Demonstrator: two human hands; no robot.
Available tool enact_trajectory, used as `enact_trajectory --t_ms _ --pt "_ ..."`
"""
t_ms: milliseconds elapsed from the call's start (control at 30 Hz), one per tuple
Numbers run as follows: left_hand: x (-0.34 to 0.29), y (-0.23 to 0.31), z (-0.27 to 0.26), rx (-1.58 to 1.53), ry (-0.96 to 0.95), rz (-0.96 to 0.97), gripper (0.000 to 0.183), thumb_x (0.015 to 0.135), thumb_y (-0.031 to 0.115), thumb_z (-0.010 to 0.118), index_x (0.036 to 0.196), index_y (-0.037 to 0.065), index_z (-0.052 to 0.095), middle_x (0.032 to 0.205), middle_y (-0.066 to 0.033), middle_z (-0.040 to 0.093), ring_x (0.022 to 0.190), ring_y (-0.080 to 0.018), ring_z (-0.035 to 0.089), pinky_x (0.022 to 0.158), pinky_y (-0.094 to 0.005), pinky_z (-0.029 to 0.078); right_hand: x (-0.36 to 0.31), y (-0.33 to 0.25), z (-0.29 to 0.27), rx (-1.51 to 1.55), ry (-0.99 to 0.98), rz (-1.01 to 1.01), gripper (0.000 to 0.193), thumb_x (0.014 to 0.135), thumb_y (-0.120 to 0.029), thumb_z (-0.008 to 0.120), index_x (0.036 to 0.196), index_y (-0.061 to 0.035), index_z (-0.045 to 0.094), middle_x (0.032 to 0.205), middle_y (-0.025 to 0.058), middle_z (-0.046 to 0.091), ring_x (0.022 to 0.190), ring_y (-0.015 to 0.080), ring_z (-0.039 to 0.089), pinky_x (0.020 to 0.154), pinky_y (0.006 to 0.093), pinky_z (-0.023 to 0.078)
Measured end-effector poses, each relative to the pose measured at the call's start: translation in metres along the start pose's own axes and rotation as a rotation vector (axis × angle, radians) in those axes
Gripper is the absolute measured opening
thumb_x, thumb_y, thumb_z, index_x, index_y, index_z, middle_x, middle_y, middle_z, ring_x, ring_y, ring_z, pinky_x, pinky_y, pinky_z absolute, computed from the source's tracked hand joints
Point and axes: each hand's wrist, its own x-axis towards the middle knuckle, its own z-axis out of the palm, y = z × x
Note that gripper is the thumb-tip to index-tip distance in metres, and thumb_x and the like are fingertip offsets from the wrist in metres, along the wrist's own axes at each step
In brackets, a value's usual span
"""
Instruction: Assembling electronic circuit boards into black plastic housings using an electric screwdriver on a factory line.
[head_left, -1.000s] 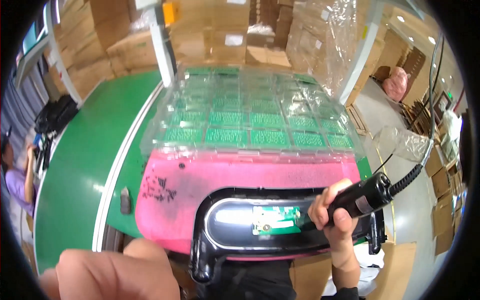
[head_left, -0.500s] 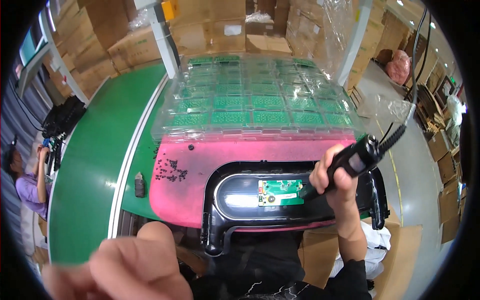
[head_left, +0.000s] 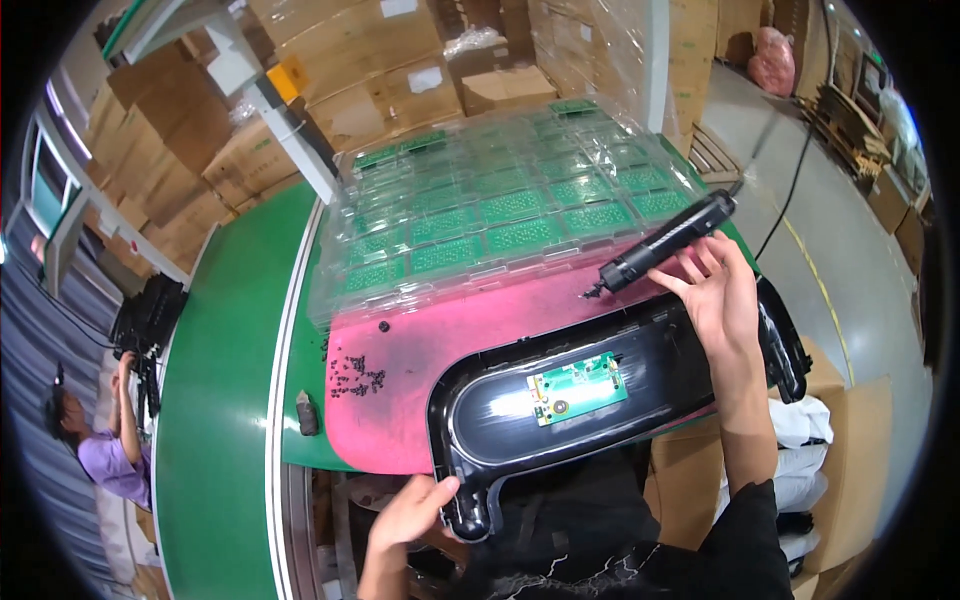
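Note:
A black plastic housing [head_left: 560,457] lies tilted on the pink mat, its near left corner past the mat's edge. My left hand [head_left: 410,512] grips that corner, thumb on top. Inside the housing sits a green circuit board [head_left: 590,385]. Above the housing's far edge is a black electric screwdriver [head_left: 665,245], its bit pointing left and its cord running up at the right. My right hand [head_left: 722,295] is beside it with fingers spread, the fingertips at the screwdriver's underside and not wrapped round it.
Stacked clear trays [head_left: 490,215] of green boards stand on the mat's far side. Small black screws [head_left: 355,378] lie scattered on the pink mat [head_left: 400,430]. A dark stubby object [head_left: 307,415] is left of it. An open carton [head_left: 850,470] stands at right; a co-worker [head_left: 110,455] sits far left.
My right hand has opened from its grip on the screwdriver, which now points left, away from the board. My left hand has come to the housing's corner. The view has turned.

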Motion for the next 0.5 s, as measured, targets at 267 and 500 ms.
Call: enact_trajectory --t_ms 267,500 --pt "-0.002 -0.013 0.034 -1.155 -0.016 0.269 0.075 0.074 0.045 0.053 0.113 -0.019 0.056 0.097 -0.0329 0.067 0.074 -0.0414 0.069 0.068 -0.0426 0.06 -0.061 -0.04 -0.034 -0.383 0.002 -0.814 0.036 0.092 -0.007 0.053 0.127 -0.0034 0.045 0.126 0.0098 0.047 0.106 0.0186 0.051 0.079 0.0331 0.05" --pt "-0.017 0.038 -0.026 -0.897 1.075 0.954 0.03 0.082 0.046 0.07 0.083 0.018 0.062 0.072 -0.0013 0.058 0.062 -0.0182 0.053 0.053 -0.0351 0.036 -0.064 -0.096 -0.254 -1.008 0.723 -0.995 0.037 0.084 0.004 0.058 0.118 -0.0022 0.044 0.109 0.0091 0.049 0.098 0.0178 0.05 0.088 0.0287 0.045"
